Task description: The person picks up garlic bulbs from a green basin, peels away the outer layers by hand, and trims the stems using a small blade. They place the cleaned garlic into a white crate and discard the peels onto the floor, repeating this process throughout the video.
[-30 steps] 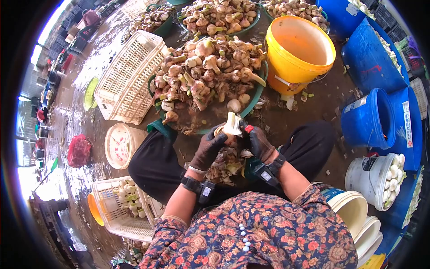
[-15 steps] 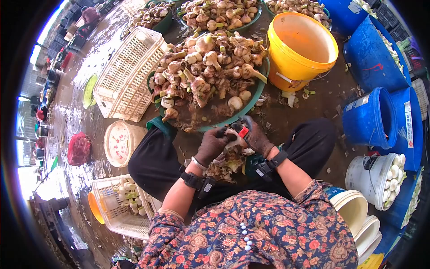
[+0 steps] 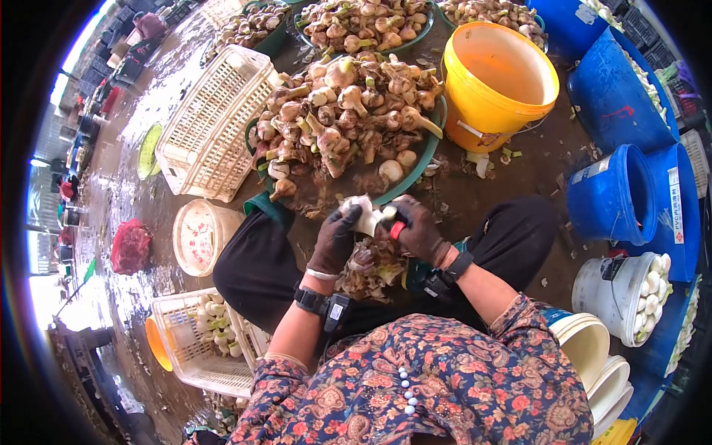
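My left hand, in a dark glove, is closed around a whitish garlic bulb above my lap. The bulb's pale stem end points towards my right hand, also gloved. That hand is closed on a small tool with a red handle; its working end is hidden by the fingers and the garlic. Under both hands lies a heap of dry garlic skins. Just beyond them sits a green basin piled with unpeeled garlic bulbs.
A yellow bucket stands beyond the basin at right. Blue buckets and a white bucket of peeled garlic line my right side. To my left are white crates, a white tub and a red mesh bag.
My hands have moved slightly apart. The garlic in my left hand now shows a larger white surface, and its stem end is visible between the hands. My right hand still holds the red-handled tool.
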The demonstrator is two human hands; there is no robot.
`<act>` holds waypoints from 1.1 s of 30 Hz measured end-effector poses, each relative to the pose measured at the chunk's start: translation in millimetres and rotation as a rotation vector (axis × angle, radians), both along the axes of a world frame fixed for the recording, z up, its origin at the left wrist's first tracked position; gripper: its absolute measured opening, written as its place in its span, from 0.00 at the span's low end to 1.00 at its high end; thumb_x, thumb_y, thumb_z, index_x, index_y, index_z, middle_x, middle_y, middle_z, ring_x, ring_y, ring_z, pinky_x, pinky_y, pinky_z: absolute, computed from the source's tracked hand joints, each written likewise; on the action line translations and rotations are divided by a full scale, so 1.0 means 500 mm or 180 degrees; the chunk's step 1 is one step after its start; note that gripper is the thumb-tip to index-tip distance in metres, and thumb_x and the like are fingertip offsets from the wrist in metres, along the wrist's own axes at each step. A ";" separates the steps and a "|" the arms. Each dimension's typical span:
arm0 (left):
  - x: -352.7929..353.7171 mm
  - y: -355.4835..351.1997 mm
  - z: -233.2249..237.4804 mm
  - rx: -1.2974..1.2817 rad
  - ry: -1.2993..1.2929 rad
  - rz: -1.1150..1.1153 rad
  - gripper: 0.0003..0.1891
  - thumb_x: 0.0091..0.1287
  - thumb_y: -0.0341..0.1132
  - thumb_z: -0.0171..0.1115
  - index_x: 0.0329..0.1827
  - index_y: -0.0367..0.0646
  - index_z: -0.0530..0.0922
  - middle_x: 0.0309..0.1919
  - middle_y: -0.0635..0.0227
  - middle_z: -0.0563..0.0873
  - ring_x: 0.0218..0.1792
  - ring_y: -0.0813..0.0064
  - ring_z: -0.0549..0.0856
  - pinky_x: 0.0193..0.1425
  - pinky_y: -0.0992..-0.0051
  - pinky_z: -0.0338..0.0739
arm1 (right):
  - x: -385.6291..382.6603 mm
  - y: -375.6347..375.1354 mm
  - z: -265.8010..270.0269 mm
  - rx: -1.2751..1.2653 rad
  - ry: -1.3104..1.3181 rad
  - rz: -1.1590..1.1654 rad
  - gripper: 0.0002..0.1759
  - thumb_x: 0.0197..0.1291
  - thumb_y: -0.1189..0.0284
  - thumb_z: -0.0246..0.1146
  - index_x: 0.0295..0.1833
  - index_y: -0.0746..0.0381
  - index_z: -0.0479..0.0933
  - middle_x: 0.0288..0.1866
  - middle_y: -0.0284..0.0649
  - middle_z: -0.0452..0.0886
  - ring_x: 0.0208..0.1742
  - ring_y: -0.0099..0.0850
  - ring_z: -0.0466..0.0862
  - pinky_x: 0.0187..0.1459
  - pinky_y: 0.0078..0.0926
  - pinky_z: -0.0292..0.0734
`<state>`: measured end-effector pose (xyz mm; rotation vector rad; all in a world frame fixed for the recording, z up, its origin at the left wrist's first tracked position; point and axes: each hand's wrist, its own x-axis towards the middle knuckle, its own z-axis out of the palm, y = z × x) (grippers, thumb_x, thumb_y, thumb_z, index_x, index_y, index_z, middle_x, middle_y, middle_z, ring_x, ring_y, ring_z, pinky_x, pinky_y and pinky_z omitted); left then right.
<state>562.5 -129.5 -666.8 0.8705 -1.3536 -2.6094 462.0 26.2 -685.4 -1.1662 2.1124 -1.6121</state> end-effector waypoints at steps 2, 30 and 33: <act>0.014 0.001 0.027 -0.0061 0.0167 0.0176 0.12 0.69 0.38 0.56 0.48 0.41 0.78 0.34 0.74 0.81 0.34 0.83 0.79 0.40 0.83 0.74 | -0.017 0.003 -0.071 -0.0203 -0.1370 -0.0500 0.11 0.53 0.65 0.64 0.40 0.59 0.79 0.35 0.41 0.80 0.38 0.36 0.80 0.43 0.29 0.74; -0.348 -0.017 -0.203 -0.3753 -0.2184 -0.1630 0.36 0.46 0.63 0.63 0.47 0.40 0.81 0.45 0.51 0.83 0.49 0.56 0.82 0.52 0.66 0.76 | -0.194 0.071 0.092 -0.1202 -0.3723 -0.0737 0.39 0.58 0.34 0.45 0.48 0.61 0.73 0.29 0.34 0.79 0.27 0.25 0.79 0.27 0.19 0.72; -0.318 -0.041 -0.163 -0.3481 -0.1851 -0.1967 0.36 0.45 0.64 0.63 0.43 0.38 0.82 0.42 0.49 0.84 0.43 0.53 0.83 0.46 0.64 0.77 | -0.164 0.047 -0.005 -0.0181 -0.4082 -0.1144 0.34 0.59 0.38 0.49 0.39 0.59 0.78 0.23 0.30 0.77 0.21 0.24 0.76 0.23 0.19 0.68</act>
